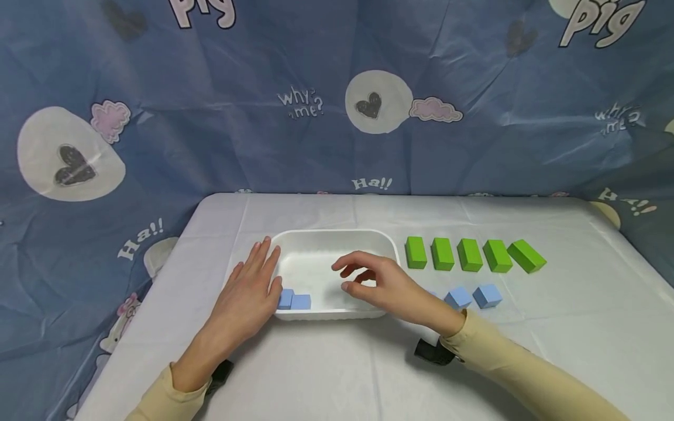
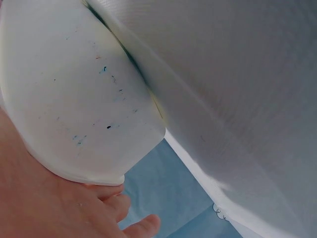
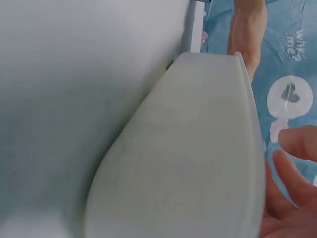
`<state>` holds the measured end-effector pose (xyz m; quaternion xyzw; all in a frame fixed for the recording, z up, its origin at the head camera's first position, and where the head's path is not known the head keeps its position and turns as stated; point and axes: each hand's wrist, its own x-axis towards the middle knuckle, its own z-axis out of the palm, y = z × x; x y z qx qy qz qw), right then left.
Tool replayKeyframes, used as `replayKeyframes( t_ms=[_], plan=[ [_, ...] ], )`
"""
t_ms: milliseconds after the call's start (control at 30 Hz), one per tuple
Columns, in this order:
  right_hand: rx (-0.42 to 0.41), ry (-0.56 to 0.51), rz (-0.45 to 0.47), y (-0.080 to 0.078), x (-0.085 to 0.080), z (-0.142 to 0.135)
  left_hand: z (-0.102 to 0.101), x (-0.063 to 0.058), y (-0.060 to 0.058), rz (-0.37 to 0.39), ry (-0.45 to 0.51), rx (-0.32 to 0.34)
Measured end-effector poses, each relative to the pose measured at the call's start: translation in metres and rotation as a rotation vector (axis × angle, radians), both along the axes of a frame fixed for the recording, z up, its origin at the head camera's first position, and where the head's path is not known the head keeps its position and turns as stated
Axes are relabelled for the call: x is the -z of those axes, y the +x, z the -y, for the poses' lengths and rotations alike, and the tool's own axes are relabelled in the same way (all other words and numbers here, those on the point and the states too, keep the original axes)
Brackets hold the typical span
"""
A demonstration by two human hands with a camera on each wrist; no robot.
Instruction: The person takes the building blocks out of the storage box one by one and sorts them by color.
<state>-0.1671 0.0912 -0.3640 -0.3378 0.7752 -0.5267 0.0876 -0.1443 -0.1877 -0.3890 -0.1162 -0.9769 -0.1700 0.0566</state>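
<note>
A white plastic tray (image 1: 337,237) sits on the table. My left hand (image 1: 246,295) lies along its left end with straight fingers; the left wrist view also shows this hand (image 2: 54,203) against the tray's outer wall (image 2: 89,99). Two light blue blocks (image 1: 301,302) rest inside, in the front left corner beside the left thumb. Over the tray's right half hovers my right hand (image 1: 387,286), fingers loosely bent. In the right wrist view, a gap separates its thumb (image 3: 299,143) from the fingers, and nothing shows between them.
Right of the tray, several green blocks (image 1: 443,254) form a row, the rightmost one (image 1: 526,256) turned askew. Nearer me lie two blue blocks (image 1: 487,296), and a third peeks from behind the right wrist. A blue printed cloth (image 1: 316,146) hangs behind the white-covered table (image 1: 326,374).
</note>
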Motion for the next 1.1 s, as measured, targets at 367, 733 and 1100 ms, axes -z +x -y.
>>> replayKeyframes(
  t_ms=[367,733,1100],
  plan=[
    [-0.248,0.232,0.059,-0.018,0.009,0.034,0.000,-0.002,-0.002,-0.002,-0.032,0.001],
    [-0.368,0.301,0.163,-0.029,0.015,0.052,-0.001,-0.001,-0.001,0.004,-0.006,0.010],
    [-0.366,0.229,0.209,-0.034,0.023,0.055,0.000,-0.001,0.000,0.006,-0.012,0.005]
  ],
)
